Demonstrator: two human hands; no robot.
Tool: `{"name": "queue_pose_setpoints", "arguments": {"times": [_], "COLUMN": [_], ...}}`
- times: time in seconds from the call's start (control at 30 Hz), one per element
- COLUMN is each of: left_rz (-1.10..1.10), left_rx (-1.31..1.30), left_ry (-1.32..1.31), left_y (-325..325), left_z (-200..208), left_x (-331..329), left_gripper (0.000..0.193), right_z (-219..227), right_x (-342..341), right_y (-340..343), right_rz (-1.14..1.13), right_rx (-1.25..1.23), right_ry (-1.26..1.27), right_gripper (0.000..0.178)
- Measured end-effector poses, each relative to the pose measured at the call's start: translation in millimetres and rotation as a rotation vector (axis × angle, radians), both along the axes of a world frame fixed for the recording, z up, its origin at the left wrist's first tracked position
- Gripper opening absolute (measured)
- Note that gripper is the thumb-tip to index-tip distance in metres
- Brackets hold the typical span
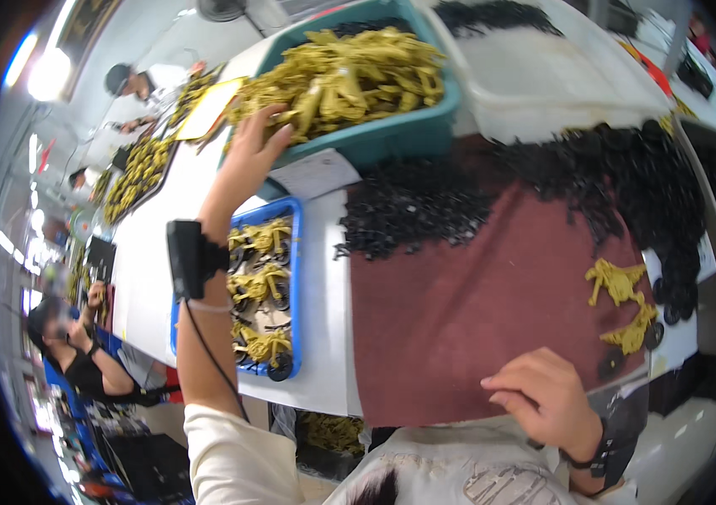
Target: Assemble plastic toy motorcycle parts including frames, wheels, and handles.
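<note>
My left hand reaches over the near left rim of a teal bin heaped with yellow plastic toy parts. Its fingertips touch the pile, thumb and fingers apart, and no part is visibly gripped. Low over the front of a dark red cloth hovers my right hand, loosely curled, with a small gap between thumb and forefinger and nothing visible in it. Two yellow toy pieces with black wheels lie beyond it at the cloth's right side. A blue tray under my left forearm holds several yellow pieces with black wheels.
Small black parts are heaped along the cloth's far edge, with black wheels piled at the right beside a grey bin. A white tub stands behind. Other people sit along the left.
</note>
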State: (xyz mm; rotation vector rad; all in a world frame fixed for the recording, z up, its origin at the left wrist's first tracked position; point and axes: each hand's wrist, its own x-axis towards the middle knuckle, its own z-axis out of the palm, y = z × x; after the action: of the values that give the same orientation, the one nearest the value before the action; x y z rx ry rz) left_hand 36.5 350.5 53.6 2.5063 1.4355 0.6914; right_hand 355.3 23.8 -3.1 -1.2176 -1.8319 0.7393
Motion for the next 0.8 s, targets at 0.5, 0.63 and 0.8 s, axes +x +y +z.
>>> {"name": "queue_pose_setpoints", "arguments": {"times": [0.5, 0.63, 0.8], "left_rz": [0.14, 0.346, -0.405], "left_rx": [0.051, 0.448, -0.031], "left_ry": [0.149, 0.499, 0.096], "left_y": [-11, -62, -136], "left_z": [16, 35, 30], "left_x": [13, 57, 137], "left_gripper": [0.056, 0.045, 0.02], "right_z": [37, 35, 49], "right_x": [118, 120, 103], "right_y": [-45, -41, -26], "right_rz": [-0.393, -0.412, -0.34], "right_rx": [-0.252, -0.225, -0.13], "right_ry": [-0.507, -0.559, -0.427], "right_gripper": [0.055, 0.048, 0.045]}}
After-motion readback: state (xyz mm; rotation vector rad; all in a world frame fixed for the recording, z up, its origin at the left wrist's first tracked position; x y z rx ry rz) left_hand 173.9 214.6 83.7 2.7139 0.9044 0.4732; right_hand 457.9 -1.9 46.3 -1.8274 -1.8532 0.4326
